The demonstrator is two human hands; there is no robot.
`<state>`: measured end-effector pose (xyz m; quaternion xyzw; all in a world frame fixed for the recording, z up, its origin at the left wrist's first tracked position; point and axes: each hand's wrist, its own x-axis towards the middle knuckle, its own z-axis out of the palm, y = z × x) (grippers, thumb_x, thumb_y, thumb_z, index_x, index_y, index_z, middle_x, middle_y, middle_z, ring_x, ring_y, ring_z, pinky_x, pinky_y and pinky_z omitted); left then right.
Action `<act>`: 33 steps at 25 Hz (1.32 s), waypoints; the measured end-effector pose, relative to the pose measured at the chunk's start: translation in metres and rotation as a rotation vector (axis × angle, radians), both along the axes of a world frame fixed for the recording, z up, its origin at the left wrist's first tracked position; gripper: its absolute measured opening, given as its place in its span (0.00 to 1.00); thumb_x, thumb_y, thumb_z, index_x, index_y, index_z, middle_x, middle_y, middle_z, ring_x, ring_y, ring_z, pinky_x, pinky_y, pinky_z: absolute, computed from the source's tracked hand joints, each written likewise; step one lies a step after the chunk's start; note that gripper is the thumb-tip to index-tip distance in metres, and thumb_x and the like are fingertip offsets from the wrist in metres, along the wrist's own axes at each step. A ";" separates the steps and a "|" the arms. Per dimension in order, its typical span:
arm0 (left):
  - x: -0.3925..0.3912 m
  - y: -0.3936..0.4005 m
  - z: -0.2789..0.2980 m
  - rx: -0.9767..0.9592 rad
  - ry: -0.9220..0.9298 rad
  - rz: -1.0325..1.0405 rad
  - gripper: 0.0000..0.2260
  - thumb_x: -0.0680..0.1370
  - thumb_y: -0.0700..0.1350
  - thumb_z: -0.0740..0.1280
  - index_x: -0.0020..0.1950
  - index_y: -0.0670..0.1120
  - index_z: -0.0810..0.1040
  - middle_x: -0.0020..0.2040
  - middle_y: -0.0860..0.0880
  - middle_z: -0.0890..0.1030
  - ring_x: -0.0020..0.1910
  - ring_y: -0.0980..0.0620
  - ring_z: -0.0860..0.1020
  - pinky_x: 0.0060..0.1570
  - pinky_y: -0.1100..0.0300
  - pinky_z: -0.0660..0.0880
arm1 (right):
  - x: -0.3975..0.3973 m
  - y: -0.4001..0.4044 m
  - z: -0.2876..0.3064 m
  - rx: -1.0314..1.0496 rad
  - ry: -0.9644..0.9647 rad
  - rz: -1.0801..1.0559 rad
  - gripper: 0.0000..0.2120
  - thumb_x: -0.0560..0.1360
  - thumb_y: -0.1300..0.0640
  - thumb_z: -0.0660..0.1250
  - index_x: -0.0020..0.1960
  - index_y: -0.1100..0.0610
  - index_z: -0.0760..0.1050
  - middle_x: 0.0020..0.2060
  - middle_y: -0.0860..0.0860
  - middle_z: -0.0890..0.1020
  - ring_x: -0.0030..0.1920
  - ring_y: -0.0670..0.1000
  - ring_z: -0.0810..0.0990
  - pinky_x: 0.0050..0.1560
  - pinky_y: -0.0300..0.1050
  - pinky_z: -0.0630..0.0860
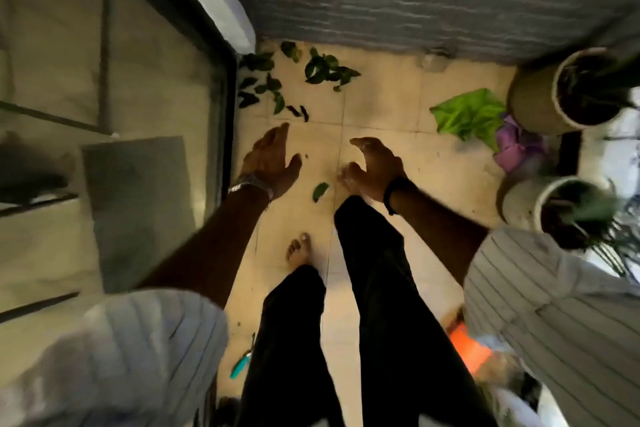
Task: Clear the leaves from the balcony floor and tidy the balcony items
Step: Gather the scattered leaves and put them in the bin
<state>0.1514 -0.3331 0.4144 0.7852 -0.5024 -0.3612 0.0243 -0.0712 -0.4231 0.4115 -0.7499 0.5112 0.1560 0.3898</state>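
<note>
Several dark green leaves (325, 71) lie scattered on the beige tiled floor (381, 107) near the far grey wall, with more leaves (259, 87) by the glass door. One single leaf (320, 191) lies between my hands. My left hand (273, 159) hangs above the floor with fingers spread and holds nothing. My right hand (372, 163) hovers beside it, fingers loosely curled, also empty. A green cloth (467, 113) and a purple cloth (516, 146) lie crumpled at the right.
Two plant pots (540, 107) (519, 198) stand along the right side. A glass sliding door (221, 121) bounds the left. A teal-handled tool (240, 366) lies on the floor near my left leg. Something orange (467, 350) sits low at the right.
</note>
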 end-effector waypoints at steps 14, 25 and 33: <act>-0.012 -0.080 -0.519 -0.347 -0.108 0.473 0.28 0.76 0.48 0.61 0.77 0.44 0.66 0.75 0.42 0.69 0.73 0.43 0.67 0.73 0.50 0.65 | 0.111 -0.140 -0.524 -0.225 -0.247 0.704 0.27 0.81 0.57 0.58 0.79 0.48 0.57 0.80 0.49 0.54 0.78 0.51 0.55 0.77 0.51 0.59; 0.038 -0.086 -0.552 -0.662 0.459 1.315 0.08 0.82 0.46 0.63 0.57 0.57 0.79 0.55 0.56 0.81 0.56 0.52 0.79 0.61 0.50 0.76 | 0.158 -0.155 -0.569 -0.453 -0.593 0.520 0.18 0.72 0.67 0.73 0.61 0.57 0.81 0.56 0.50 0.82 0.54 0.50 0.81 0.58 0.43 0.78; -0.060 -0.103 -0.529 -0.376 1.356 1.552 0.23 0.83 0.57 0.55 0.49 0.43 0.83 0.44 0.44 0.85 0.44 0.47 0.84 0.45 0.57 0.80 | 0.099 -0.082 -0.515 -0.184 -0.663 0.100 0.15 0.74 0.65 0.72 0.49 0.45 0.82 0.44 0.39 0.84 0.46 0.36 0.82 0.48 0.29 0.77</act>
